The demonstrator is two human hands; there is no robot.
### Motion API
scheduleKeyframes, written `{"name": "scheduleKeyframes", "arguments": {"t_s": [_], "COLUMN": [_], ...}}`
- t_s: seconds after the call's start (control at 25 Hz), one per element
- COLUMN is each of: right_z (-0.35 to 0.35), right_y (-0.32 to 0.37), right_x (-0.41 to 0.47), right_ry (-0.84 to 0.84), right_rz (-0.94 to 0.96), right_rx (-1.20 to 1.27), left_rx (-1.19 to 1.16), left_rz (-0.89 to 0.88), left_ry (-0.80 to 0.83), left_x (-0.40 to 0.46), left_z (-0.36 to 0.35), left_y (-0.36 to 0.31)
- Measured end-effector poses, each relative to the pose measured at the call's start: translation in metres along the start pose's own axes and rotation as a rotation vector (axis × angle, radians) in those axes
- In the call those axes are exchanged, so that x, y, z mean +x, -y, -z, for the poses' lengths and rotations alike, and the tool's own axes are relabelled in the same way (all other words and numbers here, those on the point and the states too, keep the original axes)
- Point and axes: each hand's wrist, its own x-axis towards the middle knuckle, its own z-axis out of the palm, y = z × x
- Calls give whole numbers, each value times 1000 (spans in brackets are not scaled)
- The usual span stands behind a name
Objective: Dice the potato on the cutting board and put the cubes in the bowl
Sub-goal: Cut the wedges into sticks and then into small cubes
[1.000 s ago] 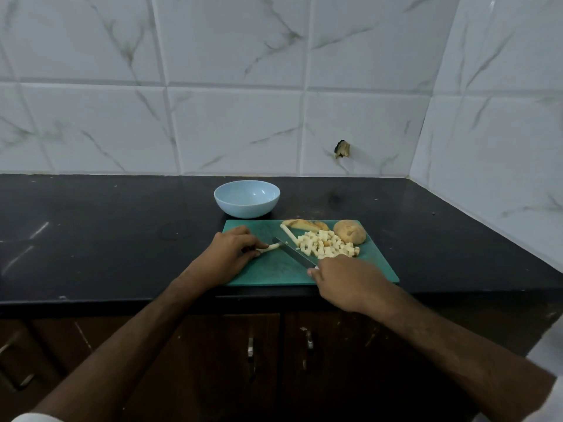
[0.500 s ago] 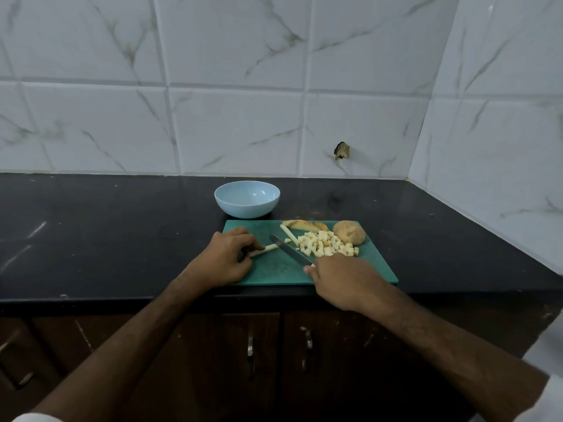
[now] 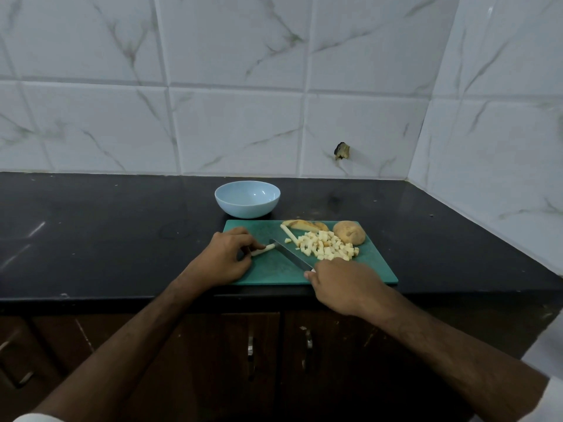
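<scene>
A green cutting board (image 3: 274,269) lies on the black counter. My left hand (image 3: 227,257) pins a pale potato stick (image 3: 264,248) to the board by its left end. My right hand (image 3: 341,283) grips a knife (image 3: 291,255) whose blade tip sits at the stick's right end. A pile of potato cubes (image 3: 324,246) lies right of the blade, with another loose stick (image 3: 288,234) beside it. An unpeeled potato piece (image 3: 348,233) and peel slices (image 3: 304,224) rest at the board's far edge. The light blue bowl (image 3: 247,198) stands empty behind the board.
The black counter (image 3: 106,236) runs left from the board and meets white tiled walls at the back and right. Dark wooden cabinet doors with metal handles (image 3: 250,345) sit below the counter's front edge.
The knife tip has shifted slightly toward the end of the held stick. Both hands stay in nearly the same place.
</scene>
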Motion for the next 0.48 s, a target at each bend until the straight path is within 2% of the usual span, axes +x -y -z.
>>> {"name": "scheduleKeyframes", "arguments": {"t_s": [0.24,0.48], "right_z": [15,1], "right_y": [-4,2], "right_x": [2,-1], "right_ry": [-80,9], "right_rz": [-14,14], "right_rx": [13,6], "left_rx": [-16,-9], "left_rz": [-6,-14], "left_ry": [-21,-21], "left_x": [0,2], "left_z": [-2,-3], "left_y": [2,4]}}
